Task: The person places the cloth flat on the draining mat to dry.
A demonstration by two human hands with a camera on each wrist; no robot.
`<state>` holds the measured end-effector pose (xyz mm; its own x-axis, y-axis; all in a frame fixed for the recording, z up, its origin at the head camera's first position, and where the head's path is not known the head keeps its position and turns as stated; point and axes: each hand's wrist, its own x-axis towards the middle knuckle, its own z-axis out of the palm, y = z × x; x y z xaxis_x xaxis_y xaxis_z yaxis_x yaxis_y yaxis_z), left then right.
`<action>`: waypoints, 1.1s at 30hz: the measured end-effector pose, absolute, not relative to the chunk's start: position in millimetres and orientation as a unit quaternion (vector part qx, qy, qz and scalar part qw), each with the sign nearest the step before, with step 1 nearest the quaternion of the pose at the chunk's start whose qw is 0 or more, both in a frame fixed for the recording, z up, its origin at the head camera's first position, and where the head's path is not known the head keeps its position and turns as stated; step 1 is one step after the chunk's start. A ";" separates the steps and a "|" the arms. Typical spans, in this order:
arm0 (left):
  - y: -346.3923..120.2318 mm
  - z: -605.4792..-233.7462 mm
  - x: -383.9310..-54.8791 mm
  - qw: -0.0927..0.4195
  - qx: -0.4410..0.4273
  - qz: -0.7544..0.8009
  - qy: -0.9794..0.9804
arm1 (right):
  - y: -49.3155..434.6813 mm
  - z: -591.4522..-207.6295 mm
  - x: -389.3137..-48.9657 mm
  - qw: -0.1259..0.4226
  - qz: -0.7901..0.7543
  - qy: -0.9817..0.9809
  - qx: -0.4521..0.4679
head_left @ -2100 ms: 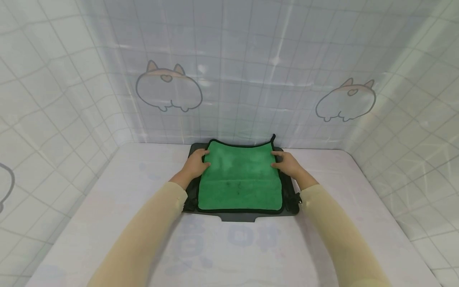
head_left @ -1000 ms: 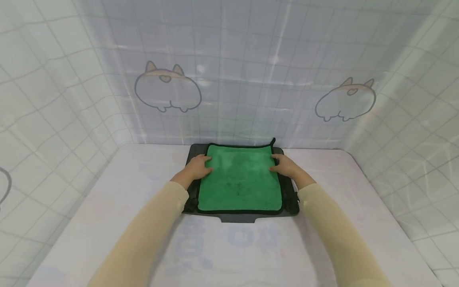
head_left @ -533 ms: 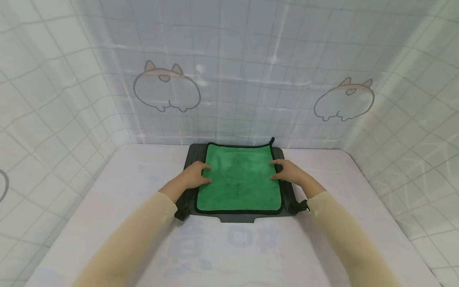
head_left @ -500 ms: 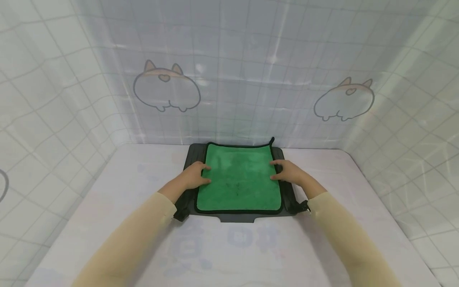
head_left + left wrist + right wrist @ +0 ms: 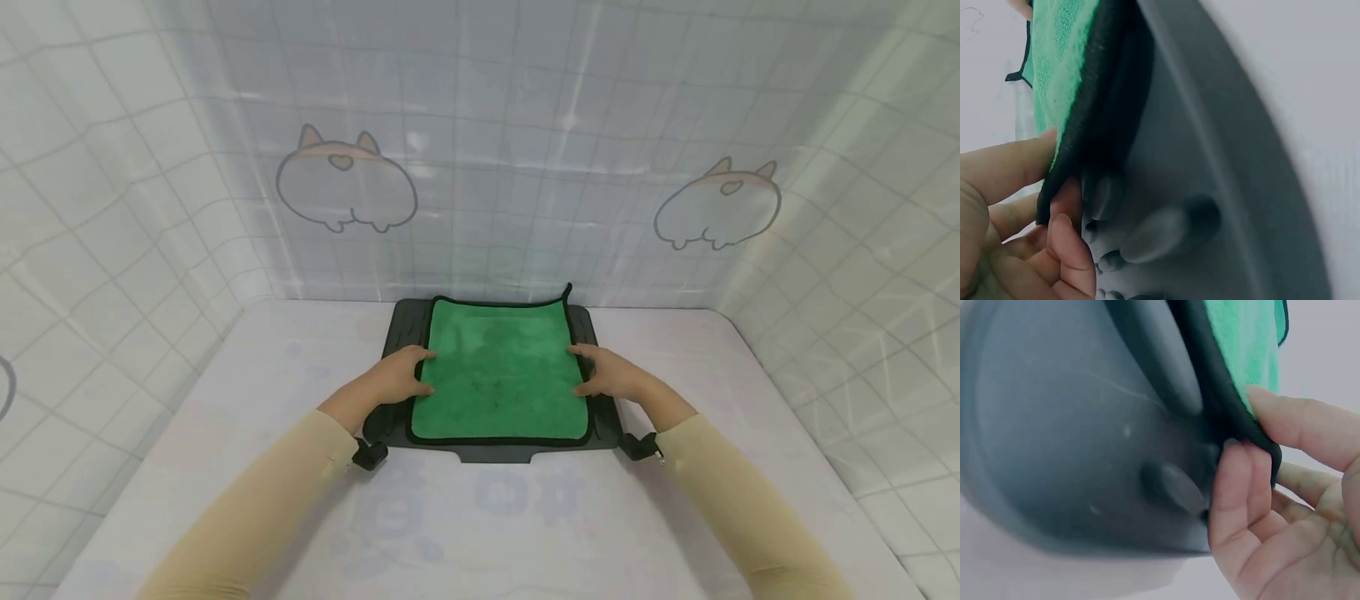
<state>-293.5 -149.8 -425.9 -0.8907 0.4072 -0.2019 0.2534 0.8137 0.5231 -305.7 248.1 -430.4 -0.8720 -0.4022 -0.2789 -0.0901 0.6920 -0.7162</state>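
Observation:
A green towel (image 5: 497, 358) with a black border lies spread over a dark grey tray (image 5: 495, 455), and a small loop sticks up at its far right corner. My left hand (image 5: 396, 375) pinches the towel's left edge. In the left wrist view, the thumb rests on the green face and the fingers tuck under the border. On the opposite side my right hand (image 5: 617, 375) pinches the right edge the same way. Both wrist views show oval raised pegs (image 5: 1159, 236) on the tray beneath the edges. The tray's middle is hidden by the towel.
The tray sits on a pale, faintly printed tabletop (image 5: 480, 533), against the back wall. White grid-patterned sheeting (image 5: 510, 125) with cartoon animal outlines closes off the back and both sides. Black straps (image 5: 370, 454) hang at the wrists.
Both hands have slid toward me along the towel's side edges, from its far part to about mid-length. The towel's far edge has flattened, and the sleeves have spread a little wider.

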 end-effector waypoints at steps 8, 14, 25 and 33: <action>-152.0 -425.4 -293.0 0.173 0.169 0.257 0.936 | 250.3 -431.2 -302.4 0.216 -0.355 0.896 -0.156; -153.4 -423.8 -285.7 0.152 0.185 0.240 0.941 | 248.1 -422.8 -295.6 0.191 -0.284 0.922 -0.182; -140.7 -417.2 -276.1 0.069 0.181 0.181 0.964 | 225.8 -414.0 -283.5 0.075 -0.203 0.943 -0.253; -124.6 -421.6 -264.6 0.137 0.235 0.127 0.954 | 199.7 -426.9 -275.0 0.130 -0.151 0.927 -0.319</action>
<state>-264.6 -124.6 -421.6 -0.8514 0.4838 -0.2024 0.4143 0.8571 0.3062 -275.0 199.7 -426.9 -0.7623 -0.6307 -0.1453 -0.5522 0.7509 -0.3622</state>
